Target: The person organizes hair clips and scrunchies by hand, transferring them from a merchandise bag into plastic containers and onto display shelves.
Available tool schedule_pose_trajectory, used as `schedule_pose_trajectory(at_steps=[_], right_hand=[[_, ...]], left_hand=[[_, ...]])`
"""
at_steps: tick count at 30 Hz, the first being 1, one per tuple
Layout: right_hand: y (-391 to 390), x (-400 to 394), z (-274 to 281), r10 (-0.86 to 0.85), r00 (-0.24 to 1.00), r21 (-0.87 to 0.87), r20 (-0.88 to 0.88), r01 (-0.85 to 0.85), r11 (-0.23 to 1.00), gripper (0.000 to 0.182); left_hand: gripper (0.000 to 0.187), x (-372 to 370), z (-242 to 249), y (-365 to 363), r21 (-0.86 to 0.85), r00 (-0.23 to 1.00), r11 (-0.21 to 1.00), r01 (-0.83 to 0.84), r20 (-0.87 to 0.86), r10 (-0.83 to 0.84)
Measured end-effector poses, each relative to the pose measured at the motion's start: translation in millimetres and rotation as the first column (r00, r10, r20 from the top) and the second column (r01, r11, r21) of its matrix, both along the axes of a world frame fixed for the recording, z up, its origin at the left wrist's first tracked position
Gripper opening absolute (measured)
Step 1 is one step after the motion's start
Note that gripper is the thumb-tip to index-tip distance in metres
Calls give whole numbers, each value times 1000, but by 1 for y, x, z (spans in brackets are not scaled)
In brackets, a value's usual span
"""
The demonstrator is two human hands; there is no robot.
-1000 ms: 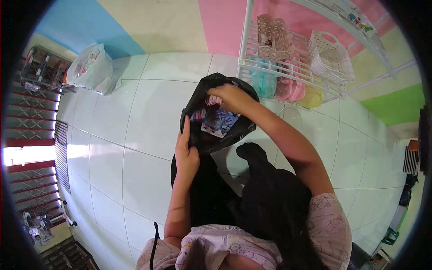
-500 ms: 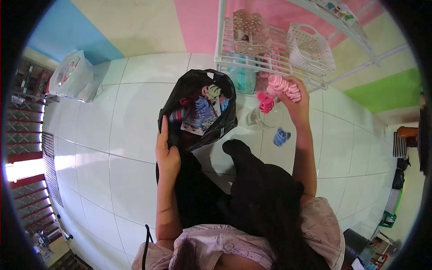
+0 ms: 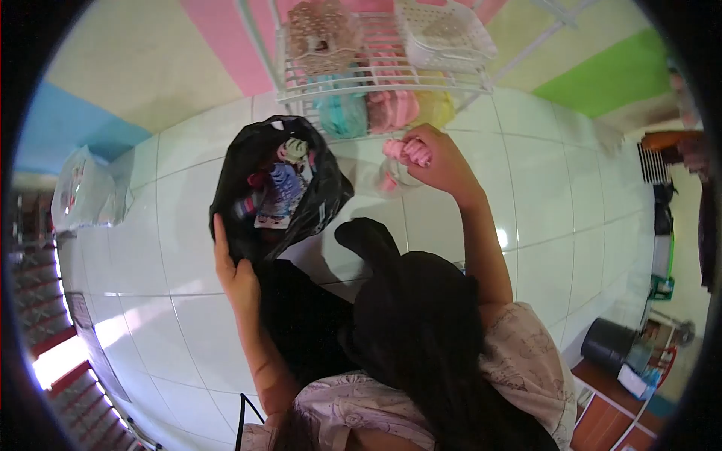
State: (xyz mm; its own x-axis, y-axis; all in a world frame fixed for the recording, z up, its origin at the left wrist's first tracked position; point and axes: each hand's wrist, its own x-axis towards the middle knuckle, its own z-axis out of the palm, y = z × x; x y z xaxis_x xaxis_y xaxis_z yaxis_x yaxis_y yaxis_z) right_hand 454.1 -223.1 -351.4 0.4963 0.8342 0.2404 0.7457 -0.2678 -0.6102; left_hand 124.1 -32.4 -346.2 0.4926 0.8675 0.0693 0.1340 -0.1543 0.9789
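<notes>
My left hand grips the near left edge of a black plastic bag, its thumb along the rim. Inside the open bag lie a blue-and-white printed card and a cream coiled bundle. My right hand is closed around a bundle of pink coiled hair ties. Just below this bundle a clear jar stands on the floor, with a pink piece showing through its wall. My right hand partly covers the jar's mouth.
A white wire rack holds a beige basket and a white basket. Under its shelf stand teal, pink and yellow containers. A white plastic bag sits far left. My black-clad knee rises in front.
The view has swung right. My right hand has turned over the jar, still with the pink hair ties. The bright pink claw clip no longer shows beneath them, and a pink piece shows in the jar.
</notes>
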Motion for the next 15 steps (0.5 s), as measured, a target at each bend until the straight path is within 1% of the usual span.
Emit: schedule_pose_trajectory(at_steps=[1, 3, 4, 6, 8, 10, 12, 13, 15], right_hand=[[-3, 2, 0, -7, 998, -32, 63, 9, 999, 42], [-8, 3, -3, 1, 989, 7, 147, -2, 1000, 39], [-11, 2, -6, -4, 982, 21, 188, 0, 1000, 38], [-17, 2, -21, -28, 986, 6, 164, 27, 1000, 39], [-23, 0, -39, -45, 998, 149, 54, 37, 988, 44], [-31, -11, -44, -182, 982, 175, 55, 170, 970, 47], [-37, -15, -46, -256, 953, 138, 162, 235, 962, 54], [-40, -16, -48, -283, 936, 124, 210, 262, 957, 57], [-43, -15, -52, -296, 950, 134, 104, 281, 950, 58]], left_hand=[[88, 2, 0, -2, -33, 999, 999, -2, 33, 3], [86, 3, 5, -5, -120, 995, 993, 19, 98, -7], [86, 0, 2, -4, -85, 997, 996, 25, 68, -19], [86, -5, -10, 7, -9, 998, 998, 60, 23, -60], [87, -8, -15, 14, 81, 995, 993, 91, -36, -88], [86, -11, -20, 21, 61, 992, 991, 123, -14, -122], [86, -6, -10, 18, 131, 987, 983, 131, -110, -117], [87, -4, -8, 16, 133, 987, 985, 109, -133, -91], [87, -4, -12, 23, 111, 983, 985, 130, -143, -114]])
